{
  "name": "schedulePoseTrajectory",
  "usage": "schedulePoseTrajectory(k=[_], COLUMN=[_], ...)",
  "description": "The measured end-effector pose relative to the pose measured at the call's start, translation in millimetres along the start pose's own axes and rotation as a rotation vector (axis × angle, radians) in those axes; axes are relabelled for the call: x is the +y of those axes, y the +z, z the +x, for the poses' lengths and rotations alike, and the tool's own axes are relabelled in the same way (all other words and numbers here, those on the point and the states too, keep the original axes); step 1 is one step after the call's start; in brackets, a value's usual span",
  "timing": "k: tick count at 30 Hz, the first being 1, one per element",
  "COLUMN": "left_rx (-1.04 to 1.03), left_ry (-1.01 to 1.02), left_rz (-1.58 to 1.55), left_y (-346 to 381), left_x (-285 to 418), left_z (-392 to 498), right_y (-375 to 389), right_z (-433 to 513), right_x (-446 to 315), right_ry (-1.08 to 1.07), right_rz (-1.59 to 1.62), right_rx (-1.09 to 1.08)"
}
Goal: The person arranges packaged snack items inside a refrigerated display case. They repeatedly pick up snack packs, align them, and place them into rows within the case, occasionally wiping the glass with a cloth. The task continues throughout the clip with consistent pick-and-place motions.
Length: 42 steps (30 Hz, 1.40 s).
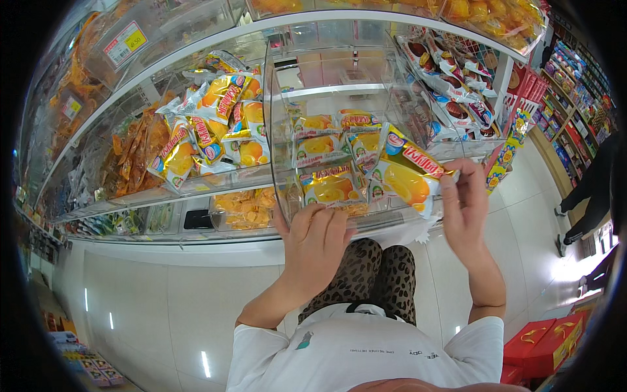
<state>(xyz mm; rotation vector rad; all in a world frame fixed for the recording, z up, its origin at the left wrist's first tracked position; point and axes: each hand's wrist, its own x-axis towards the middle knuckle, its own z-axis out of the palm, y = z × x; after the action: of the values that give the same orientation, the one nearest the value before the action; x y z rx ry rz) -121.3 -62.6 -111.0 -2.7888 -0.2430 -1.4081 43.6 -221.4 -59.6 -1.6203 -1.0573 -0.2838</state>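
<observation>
A clear plastic bin [281,161] sits before me, tilted on the shelf, with several snack packets [328,185] in yellow and white wrappers lying inside. My left hand [316,240] grips the front wall of this bin, its fingers curled over the edge. Between the thumb and fingers of my right hand [465,206] is the right end of one yellow-and-white packet [409,169], printed with yellow, round food. That packet is held slanted above the bin's right front part and partly covers the packets behind it.
More yellow packets [215,108] pile up in the compartment to the left, beside orange-wrapped snacks [137,147]. White packets with brown pictures [450,93] fill the right compartment. A white shelf rail [343,15] crosses above. Red gift boxes [543,343] stand at lower right; a person's legs [588,191] show farther right.
</observation>
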Motion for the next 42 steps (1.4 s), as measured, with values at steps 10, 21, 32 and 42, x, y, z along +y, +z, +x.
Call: schedulePoseTrajectory(k=[10,21,32,42], left_rx=[0.065,0.021,-0.044,0.047], left_ry=[-0.032,-0.028,-0.004,-0.011], left_rz=[-0.012,0.03,0.076,0.122], left_y=[45,44,31,44], left_x=[-39,-41,-34,-22], left_z=[18,21,32,13], right_y=[55,64,51,70], right_z=[32,33,39,25], right_x=[53,72,62,77], right_ry=[-0.316,-0.534,-0.045,-0.501], right_rz=[-0.242,-0.19,0.105,-0.268], right_rx=[0.252,0.325,0.437,0.585])
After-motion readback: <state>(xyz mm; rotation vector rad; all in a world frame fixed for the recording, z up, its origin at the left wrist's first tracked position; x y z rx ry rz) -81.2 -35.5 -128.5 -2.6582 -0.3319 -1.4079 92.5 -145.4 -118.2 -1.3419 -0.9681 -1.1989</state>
